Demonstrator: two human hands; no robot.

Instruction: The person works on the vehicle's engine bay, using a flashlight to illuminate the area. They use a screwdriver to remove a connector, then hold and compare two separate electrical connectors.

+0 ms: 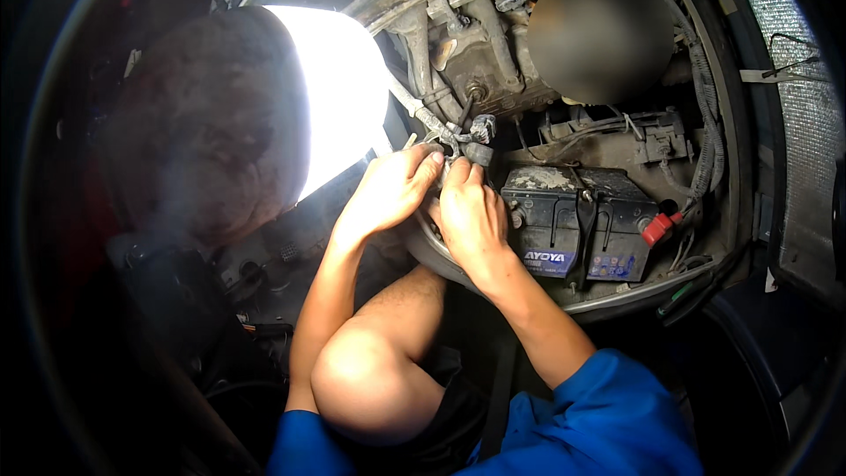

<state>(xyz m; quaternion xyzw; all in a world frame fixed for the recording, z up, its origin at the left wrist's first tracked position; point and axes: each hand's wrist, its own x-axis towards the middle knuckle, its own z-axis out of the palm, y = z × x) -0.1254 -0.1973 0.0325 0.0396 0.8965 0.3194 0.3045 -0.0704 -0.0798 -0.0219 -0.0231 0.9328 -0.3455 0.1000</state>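
Observation:
A dusty wiring harness (414, 106) runs down into the open compartment and fans out into loose wires and plugs near its end. My left hand (388, 189) is closed on it, thumb and fingers pinched together from the left. Close beside, my right hand (476, 211) is also closed there, its fingers curled down over the wires. A grey round connector (478, 154) sticks out just beyond my right fingers. The exact strands between my fingertips are hidden. Right of my right hand stands a black car battery (568, 234) with a dusty top and a strap across it.
A red terminal cover (659, 229) sits at the battery's right end. Behind lie dirty engine parts (493, 44), partly hidden by a blurred patch. Corrugated cable tubing (702, 115) follows the right side. A curved metal rim (617, 301) borders the front. Strong white glare fills the left.

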